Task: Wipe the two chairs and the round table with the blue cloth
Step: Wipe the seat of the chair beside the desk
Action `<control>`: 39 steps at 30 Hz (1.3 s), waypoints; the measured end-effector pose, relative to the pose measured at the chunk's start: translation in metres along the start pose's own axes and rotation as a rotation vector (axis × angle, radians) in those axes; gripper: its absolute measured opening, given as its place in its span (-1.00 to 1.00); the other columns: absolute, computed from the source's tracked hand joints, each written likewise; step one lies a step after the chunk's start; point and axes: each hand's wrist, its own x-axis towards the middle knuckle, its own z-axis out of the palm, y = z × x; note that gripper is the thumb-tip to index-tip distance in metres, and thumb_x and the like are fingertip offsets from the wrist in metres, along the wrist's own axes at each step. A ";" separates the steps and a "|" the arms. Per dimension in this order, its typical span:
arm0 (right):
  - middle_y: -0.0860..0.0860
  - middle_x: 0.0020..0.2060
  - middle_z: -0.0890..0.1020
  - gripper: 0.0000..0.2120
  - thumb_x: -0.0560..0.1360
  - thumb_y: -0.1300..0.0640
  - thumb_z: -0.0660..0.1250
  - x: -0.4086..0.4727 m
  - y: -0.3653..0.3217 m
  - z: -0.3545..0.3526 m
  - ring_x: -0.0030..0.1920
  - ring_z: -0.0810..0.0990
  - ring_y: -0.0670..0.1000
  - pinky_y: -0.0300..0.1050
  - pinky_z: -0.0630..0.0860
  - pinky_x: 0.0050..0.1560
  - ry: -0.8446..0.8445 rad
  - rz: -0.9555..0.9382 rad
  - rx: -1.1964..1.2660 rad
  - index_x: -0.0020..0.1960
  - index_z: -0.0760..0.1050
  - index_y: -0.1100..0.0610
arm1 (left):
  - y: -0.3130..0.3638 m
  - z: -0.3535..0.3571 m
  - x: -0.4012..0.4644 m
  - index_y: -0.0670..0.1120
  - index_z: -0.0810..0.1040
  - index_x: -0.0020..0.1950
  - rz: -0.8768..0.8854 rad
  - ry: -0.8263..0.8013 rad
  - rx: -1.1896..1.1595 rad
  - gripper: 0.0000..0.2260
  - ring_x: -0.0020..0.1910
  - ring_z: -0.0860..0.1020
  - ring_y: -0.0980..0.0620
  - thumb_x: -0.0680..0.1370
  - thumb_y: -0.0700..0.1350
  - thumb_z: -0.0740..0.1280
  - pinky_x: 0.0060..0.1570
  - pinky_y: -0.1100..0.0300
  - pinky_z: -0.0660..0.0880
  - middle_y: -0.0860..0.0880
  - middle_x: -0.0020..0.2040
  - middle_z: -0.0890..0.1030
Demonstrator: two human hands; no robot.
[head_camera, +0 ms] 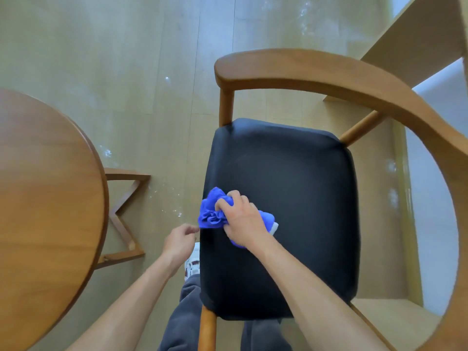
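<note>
While right hand [243, 221] grips bunched blue cloth [212, 211] beneath it, left hand [181, 240] seemingly loose, empty.

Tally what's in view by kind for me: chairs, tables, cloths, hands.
Chairs: 1, the wooden armchair with the black seat
Tables: 1, the round wooden table
Cloths: 1, the blue cloth, bunched on the seat under the right hand
Hands: 2, right hand and left hand
Total: 5
</note>
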 end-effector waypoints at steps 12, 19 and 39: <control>0.01 0.05 0.56 -0.63 0.35 0.23 0.49 -0.144 0.077 -0.160 -0.02 0.63 -0.01 -0.09 0.58 0.03 0.265 0.580 1.039 0.03 0.42 -0.04 | 0.154 0.002 -0.128 0.14 0.57 0.00 0.345 -0.244 -0.059 -0.88 0.06 0.57 0.13 0.56 -0.01 0.24 0.13 0.07 0.55 0.14 0.03 0.62; 0.08 -0.01 0.63 -0.54 0.31 0.13 0.56 -0.168 0.002 -0.282 0.02 0.65 0.12 -0.08 0.61 -0.05 0.478 0.232 1.433 0.09 0.40 0.10 | 0.262 -0.030 -0.252 0.15 0.53 0.07 0.721 -0.291 -0.251 -0.68 0.00 0.62 0.20 0.39 0.24 0.36 0.00 0.24 0.56 0.19 -0.01 0.66; -0.06 -0.32 0.58 -0.89 0.55 0.26 0.26 -0.243 -0.010 -0.496 -0.22 0.55 0.00 -0.13 0.47 -0.21 1.134 0.326 1.312 -0.14 0.47 0.10 | 0.364 -0.203 -0.381 -0.05 0.53 -0.07 1.072 0.229 -0.385 -0.78 -0.22 0.47 0.06 0.58 -0.27 0.13 -0.25 0.18 0.40 0.06 -0.24 0.57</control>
